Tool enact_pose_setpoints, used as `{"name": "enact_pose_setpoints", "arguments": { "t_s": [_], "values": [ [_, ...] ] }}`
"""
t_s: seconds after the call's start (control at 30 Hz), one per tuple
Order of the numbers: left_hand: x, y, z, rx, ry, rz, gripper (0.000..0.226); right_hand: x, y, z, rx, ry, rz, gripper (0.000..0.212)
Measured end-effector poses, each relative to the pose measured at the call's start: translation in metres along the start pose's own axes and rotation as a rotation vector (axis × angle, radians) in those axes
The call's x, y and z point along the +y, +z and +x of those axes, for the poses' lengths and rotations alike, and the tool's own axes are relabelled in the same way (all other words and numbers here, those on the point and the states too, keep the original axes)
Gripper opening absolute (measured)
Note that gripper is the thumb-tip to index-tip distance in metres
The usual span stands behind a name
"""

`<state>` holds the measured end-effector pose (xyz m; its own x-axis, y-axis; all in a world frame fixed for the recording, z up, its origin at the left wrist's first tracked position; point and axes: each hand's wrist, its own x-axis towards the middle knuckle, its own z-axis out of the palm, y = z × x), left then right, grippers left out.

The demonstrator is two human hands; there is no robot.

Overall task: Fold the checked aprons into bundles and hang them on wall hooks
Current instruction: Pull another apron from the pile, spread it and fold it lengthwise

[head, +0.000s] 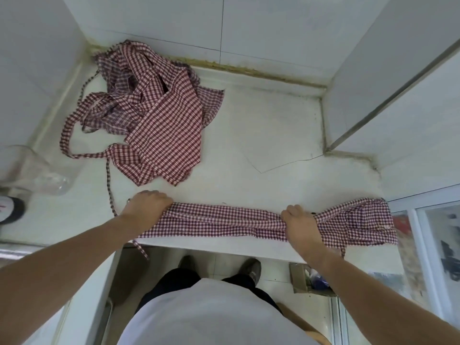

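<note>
Folded apron (219, 221) lies as a long strip along the tabletop (273, 135) front edge, left hand (149, 202) gripping its left end, right hand (300, 222) apparently clenched around it right of middle, apron heap (149, 108) behind.

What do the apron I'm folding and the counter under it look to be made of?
Folded apron: thin woven cloth, likely cotton or a blend, matte; it creases and bunches softly where the right hand grips it. Counter: hard, smooth, off-white slab, probably stone or composite; a thin crack line crosses it.
</note>
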<state>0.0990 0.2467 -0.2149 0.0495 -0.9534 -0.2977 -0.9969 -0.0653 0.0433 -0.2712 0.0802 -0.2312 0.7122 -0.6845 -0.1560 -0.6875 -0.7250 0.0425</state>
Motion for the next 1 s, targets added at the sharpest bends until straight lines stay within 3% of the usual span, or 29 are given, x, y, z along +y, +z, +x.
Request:
{"name": "enact_pose_setpoints", "arguments": {
  "t_s": [0.07,0.13,0.23,0.33,0.43,0.57,0.67,0.83,1.0],
  "values": [
    [0.002,0.012,-0.012,0.051,0.041,0.023,0.03,-0.003,0.015,-0.013,0.052,0.009,0.019,0.026],
    [0.009,0.02,-0.026,-0.005,-0.046,0.018,0.028,-0.007,0.022,-0.017,0.108,0.012,0.056,0.016],
    [0.019,0.029,-0.038,-0.054,-0.183,0.001,0.036,-0.007,0.027,-0.016,0.135,0.009,0.086,0.03],
    [0.034,0.033,-0.048,-0.007,-0.283,-0.058,0.037,-0.003,0.026,-0.016,0.14,0.021,0.114,0.016],
    [0.043,0.042,-0.057,0.036,-0.328,-0.138,0.04,0.003,0.029,-0.017,0.099,0.014,0.24,0.038],
    [0.042,0.053,-0.062,0.081,-0.329,-0.225,0.041,0.018,0.03,-0.028,0.132,-0.042,0.397,0.034],
    [0.033,0.057,-0.056,0.062,-0.354,-0.193,0.055,0.028,0.035,-0.037,0.184,-0.133,0.332,0.039],
    [0.029,0.042,-0.032,-0.164,-0.458,-0.104,0.066,0.032,0.045,-0.054,0.335,-0.236,0.149,0.05],
    [0.029,0.044,-0.038,-0.234,-0.529,-0.105,0.073,0.025,0.045,-0.068,0.233,-0.203,0.012,0.074]
  ]
}}
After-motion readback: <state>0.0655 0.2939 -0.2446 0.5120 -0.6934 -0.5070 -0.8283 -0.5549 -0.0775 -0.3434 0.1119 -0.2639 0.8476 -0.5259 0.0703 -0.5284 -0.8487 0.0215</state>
